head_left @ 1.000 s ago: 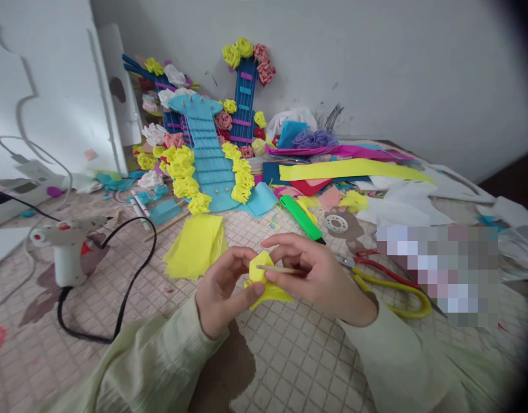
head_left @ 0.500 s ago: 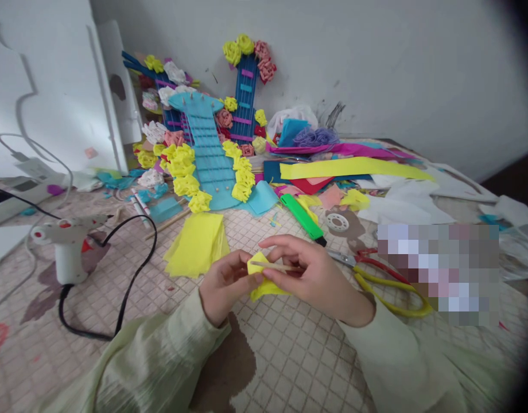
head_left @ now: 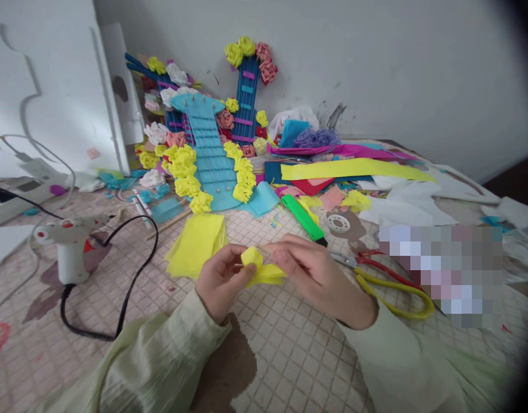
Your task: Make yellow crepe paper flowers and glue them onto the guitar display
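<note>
My left hand [head_left: 223, 278] is closed, thumb and fingers pinching a piece of yellow crepe paper [head_left: 252, 257] whose top is folded to a rounded point. The lower part of the paper spreads out to the right, under my right hand. My right hand [head_left: 309, 274] is just right of the paper with its fingers bent together. A thin wooden stick is in those fingers, mostly hidden behind them now. Left of my hands lies a stack of yellow paper pieces [head_left: 197, 244] on the tablecloth.
A glue gun [head_left: 72, 252] with a looping black cord stands left. Scissors [head_left: 393, 287] and a green box cutter [head_left: 305, 218] lie to the right. Behind stands a blue paper guitar [head_left: 212, 143] edged with yellow flowers, before other decorated guitars. Paper strips [head_left: 354, 169] are heaped at the back right.
The stick lay across the yellow paper in plain sight; now it is mostly hidden. My right fingers have drawn together and turned, and the paper's lower part spreads further right.
</note>
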Demonstrator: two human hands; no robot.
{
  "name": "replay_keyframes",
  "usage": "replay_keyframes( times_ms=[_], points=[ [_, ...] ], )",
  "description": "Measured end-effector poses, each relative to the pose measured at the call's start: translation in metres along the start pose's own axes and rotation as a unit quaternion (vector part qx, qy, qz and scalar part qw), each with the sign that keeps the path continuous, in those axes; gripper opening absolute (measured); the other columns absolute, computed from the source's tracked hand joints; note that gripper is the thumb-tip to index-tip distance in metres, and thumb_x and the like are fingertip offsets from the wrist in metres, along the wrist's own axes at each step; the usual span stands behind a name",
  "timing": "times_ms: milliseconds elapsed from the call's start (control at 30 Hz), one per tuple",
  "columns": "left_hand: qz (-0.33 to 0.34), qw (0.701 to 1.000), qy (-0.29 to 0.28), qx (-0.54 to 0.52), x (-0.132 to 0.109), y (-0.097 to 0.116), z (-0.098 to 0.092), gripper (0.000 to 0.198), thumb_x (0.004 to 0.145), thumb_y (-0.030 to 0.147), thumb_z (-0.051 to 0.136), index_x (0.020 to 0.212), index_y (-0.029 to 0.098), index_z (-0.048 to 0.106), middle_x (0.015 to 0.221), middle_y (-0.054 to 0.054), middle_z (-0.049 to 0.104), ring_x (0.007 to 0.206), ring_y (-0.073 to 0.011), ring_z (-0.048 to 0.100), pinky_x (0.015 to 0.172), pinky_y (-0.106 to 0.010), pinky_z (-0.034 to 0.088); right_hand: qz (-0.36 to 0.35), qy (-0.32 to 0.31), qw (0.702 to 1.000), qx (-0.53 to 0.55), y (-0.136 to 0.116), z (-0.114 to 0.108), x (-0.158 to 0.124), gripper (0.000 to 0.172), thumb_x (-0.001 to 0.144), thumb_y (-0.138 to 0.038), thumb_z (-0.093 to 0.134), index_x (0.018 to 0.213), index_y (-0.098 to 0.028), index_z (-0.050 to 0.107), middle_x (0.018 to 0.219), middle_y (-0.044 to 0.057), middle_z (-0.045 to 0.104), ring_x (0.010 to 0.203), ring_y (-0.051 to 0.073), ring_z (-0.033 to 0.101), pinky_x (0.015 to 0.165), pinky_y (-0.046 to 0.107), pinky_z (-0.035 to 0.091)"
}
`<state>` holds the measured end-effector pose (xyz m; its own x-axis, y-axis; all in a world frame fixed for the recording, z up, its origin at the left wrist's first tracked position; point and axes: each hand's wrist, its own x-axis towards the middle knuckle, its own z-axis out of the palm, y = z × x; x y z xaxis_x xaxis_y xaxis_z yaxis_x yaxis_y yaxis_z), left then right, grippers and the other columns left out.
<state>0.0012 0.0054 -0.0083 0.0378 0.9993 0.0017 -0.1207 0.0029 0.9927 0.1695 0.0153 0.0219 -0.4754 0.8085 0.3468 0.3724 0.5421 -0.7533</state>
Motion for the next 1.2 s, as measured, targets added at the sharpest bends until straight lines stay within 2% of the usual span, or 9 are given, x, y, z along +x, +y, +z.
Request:
replay_keyframes(
  times_ms=[100,233,367,467,567,700,900,1200],
  points=[
    [0.036,0.999,-0.011,0.038,0.000,-0.004,-0.002,0.015,0.064,0.017,0.065,0.078,0.015,0.061,0.072,-0.002,0.061,0.065,-0.0122,0.056,0.057,-0.022,0.048,-0.025,-0.023,0.998,-0.047,0.002,0.001,0.000,0.023,0.088,-0.022,0.041,0.093,-0.017,0.063,0.081,0.004,0.057,0.075,0.013,0.054,0.067,0.026,0.043],
    [0.061,0.995,-0.024,0.077,0.000,-0.005,-0.004,0.016,0.065,0.019,0.065,0.081,0.016,0.065,0.075,-0.004,0.065,0.068,-0.0147,0.059,0.060,-0.024,0.049,-0.025,-0.013,0.997,-0.074,0.009,0.004,0.000,0.019,0.085,-0.022,0.047,0.093,-0.016,0.064,0.081,0.004,0.059,0.071,0.012,0.054,0.060,0.024,0.042],
    [0.045,0.995,-0.031,0.085,0.002,0.003,-0.005,0.010,0.067,0.020,0.061,0.072,0.015,0.068,0.066,-0.002,0.067,0.063,-0.0125,0.059,0.057,-0.020,0.048,0.000,-0.002,0.997,-0.077,0.011,0.005,0.000,0.021,0.081,-0.022,0.053,0.099,-0.016,0.063,0.084,0.004,0.063,0.066,0.011,0.055,0.056,0.023,0.042],
    [0.030,0.994,-0.022,0.098,0.004,0.009,-0.005,0.012,0.066,0.021,0.060,0.064,0.014,0.069,0.060,-0.002,0.067,0.056,-0.0119,0.058,0.053,-0.019,0.048,0.018,-0.002,0.997,-0.073,0.011,0.005,0.000,0.023,0.079,-0.022,0.056,0.100,-0.015,0.063,0.083,0.004,0.064,0.062,0.010,0.055,0.054,0.022,0.043],
    [0.022,0.993,-0.035,0.106,0.006,0.009,-0.005,0.012,0.064,0.022,0.061,0.064,0.014,0.070,0.061,-0.003,0.068,0.057,-0.0133,0.059,0.053,-0.020,0.049,0.025,-0.006,0.997,-0.072,0.011,0.006,0.001,0.022,0.079,-0.021,0.056,0.099,-0.016,0.063,0.084,0.003,0.065,0.063,0.010,0.055,0.054,0.022,0.044],
    [0.012,0.993,-0.042,0.107,0.006,0.006,-0.005,0.012,0.064,0.022,0.062,0.068,0.014,0.070,0.062,-0.003,0.069,0.058,-0.0131,0.060,0.054,-0.020,0.049,0.007,-0.006,0.997,-0.071,0.012,0.006,0.002,0.021,0.079,-0.018,0.056,0.099,-0.017,0.063,0.086,0.002,0.065,0.065,0.010,0.056,0.057,0.022,0.045],
    [-0.001,0.991,-0.025,0.131,0.006,0.006,-0.006,0.013,0.064,0.024,0.063,0.066,0.014,0.071,0.060,-0.003,0.068,0.055,-0.0123,0.058,0.051,-0.019,0.047,-0.062,0.027,0.996,-0.051,0.014,0.006,0.000,0.023,0.079,-0.012,0.056,0.099,-0.019,0.064,0.095,0.002,0.063,0.081,0.010,0.058,0.070,0.021,0.048],
    [-0.036,0.990,-0.028,0.136,0.007,0.008,-0.005,0.017,0.064,0.028,0.061,0.065,0.015,0.072,0.052,0.000,0.062,0.049,-0.0083,0.049,0.047,-0.016,0.040,-0.095,0.039,0.992,-0.079,0.016,0.008,0.000,0.016,0.081,-0.013,0.054,0.088,-0.017,0.068,0.093,0.003,0.065,0.081,0.011,0.060,0.073,0.022,0.049]
  ],
)
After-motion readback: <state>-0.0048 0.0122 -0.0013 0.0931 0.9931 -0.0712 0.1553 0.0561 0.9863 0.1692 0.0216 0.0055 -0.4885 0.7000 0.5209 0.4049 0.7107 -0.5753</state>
